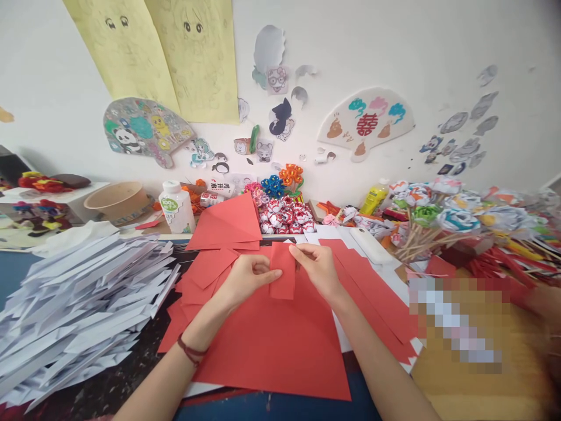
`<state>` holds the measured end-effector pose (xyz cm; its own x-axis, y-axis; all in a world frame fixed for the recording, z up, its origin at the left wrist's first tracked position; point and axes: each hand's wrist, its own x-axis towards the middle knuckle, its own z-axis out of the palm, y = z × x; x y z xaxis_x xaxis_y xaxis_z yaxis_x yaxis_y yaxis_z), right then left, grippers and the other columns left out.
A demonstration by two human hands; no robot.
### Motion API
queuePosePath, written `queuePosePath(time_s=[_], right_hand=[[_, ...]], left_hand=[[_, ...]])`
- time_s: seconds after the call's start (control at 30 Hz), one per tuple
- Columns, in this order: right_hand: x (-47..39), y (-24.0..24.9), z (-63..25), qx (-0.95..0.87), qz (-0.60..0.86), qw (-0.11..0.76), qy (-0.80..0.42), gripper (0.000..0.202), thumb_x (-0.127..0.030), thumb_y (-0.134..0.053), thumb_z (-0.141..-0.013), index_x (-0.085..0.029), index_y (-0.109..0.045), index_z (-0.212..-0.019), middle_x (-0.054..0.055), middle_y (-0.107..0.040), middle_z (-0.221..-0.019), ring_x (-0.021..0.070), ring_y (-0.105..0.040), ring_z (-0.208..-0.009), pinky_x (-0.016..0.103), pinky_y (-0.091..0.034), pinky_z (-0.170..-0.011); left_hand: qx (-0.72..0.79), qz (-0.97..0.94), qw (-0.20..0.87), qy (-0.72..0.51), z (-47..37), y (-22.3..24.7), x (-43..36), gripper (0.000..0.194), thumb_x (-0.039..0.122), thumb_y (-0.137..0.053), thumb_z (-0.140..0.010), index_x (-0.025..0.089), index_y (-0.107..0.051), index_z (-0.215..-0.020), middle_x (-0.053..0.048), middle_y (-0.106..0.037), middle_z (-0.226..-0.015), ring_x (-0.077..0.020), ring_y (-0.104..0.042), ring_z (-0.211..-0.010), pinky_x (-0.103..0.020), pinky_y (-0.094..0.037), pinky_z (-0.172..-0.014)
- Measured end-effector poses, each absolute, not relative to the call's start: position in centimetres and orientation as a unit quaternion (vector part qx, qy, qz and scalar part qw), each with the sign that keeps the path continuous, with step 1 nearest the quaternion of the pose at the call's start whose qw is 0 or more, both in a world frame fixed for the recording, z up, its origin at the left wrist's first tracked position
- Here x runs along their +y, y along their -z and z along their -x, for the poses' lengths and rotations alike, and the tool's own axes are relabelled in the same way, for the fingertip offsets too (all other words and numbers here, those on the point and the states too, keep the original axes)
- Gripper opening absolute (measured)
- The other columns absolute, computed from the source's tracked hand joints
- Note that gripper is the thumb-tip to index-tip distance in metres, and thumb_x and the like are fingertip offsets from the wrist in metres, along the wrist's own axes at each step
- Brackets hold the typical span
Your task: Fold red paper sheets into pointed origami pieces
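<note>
Between my two hands stands a small folded strip of red paper (283, 278), held up above a large red sheet (272, 345). My left hand (245, 278) pinches its left edge, thumb in front and fingers curled behind. At the upper right corner, the thumb and fingers of my right hand (318, 269) grip the same strip. More red sheets (372, 292) lie fanned out at the right, and smaller red pieces (210, 272) overlap at the left. A red sheet (228, 222) leans upright behind my left hand.
A big heap of folded white paper strips (87, 298) covers the left side. At the back are a white bottle (176, 207), red-and-white paper flowers (287, 216) and a yellow bottle (374, 196). Paper flowers on sticks (438, 213) crowd the right. A blurred hand shows at the right edge.
</note>
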<state>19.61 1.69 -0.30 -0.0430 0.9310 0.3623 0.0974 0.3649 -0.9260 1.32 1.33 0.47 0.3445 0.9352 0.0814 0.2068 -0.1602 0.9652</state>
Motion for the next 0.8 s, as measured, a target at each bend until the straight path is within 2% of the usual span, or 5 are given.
queuePosePath(time_s=[0.27,0.53,0.8], right_hand=[[1.81,0.47,-19.64,-0.611,0.427,0.56,-0.363,0.036,-0.047,-0.059,-0.087,-0.017,-0.067,-0.069,0.001,-0.06,-0.06,0.0139,-0.054,-0.055,0.026,-0.046,-0.054],[1.79,0.26,-19.57,-0.612,0.432,0.556,-0.359,0.036,-0.049,-0.059,-0.086,-0.017,-0.067,-0.07,0.001,-0.06,-0.061,0.0144,-0.055,-0.055,0.026,-0.048,-0.053],[1.71,0.19,-19.51,-0.608,0.434,0.554,-0.368,0.035,-0.048,-0.061,-0.085,-0.017,-0.067,-0.07,0.001,-0.06,-0.063,0.0143,-0.056,-0.055,0.026,-0.048,-0.053]], left_hand=[[0.449,-0.679,0.464,-0.349,-1.44,0.12,1.38,0.061,0.053,-0.071,-0.068,0.021,-0.02,-0.056,0.007,-0.016,-0.058,-0.0075,-0.014,-0.053,-0.027,-0.009,-0.052],[0.453,-0.664,0.471,-0.363,-1.83,0.02,1.07,0.061,0.057,-0.071,-0.064,0.021,-0.021,-0.055,0.007,-0.017,-0.055,-0.0075,-0.015,-0.051,-0.026,-0.009,-0.051],[0.462,-0.654,0.48,-0.359,-1.94,0.01,0.96,0.062,0.054,-0.073,-0.063,0.022,-0.021,-0.055,0.008,-0.018,-0.054,-0.0073,-0.014,-0.051,-0.026,-0.008,-0.051]])
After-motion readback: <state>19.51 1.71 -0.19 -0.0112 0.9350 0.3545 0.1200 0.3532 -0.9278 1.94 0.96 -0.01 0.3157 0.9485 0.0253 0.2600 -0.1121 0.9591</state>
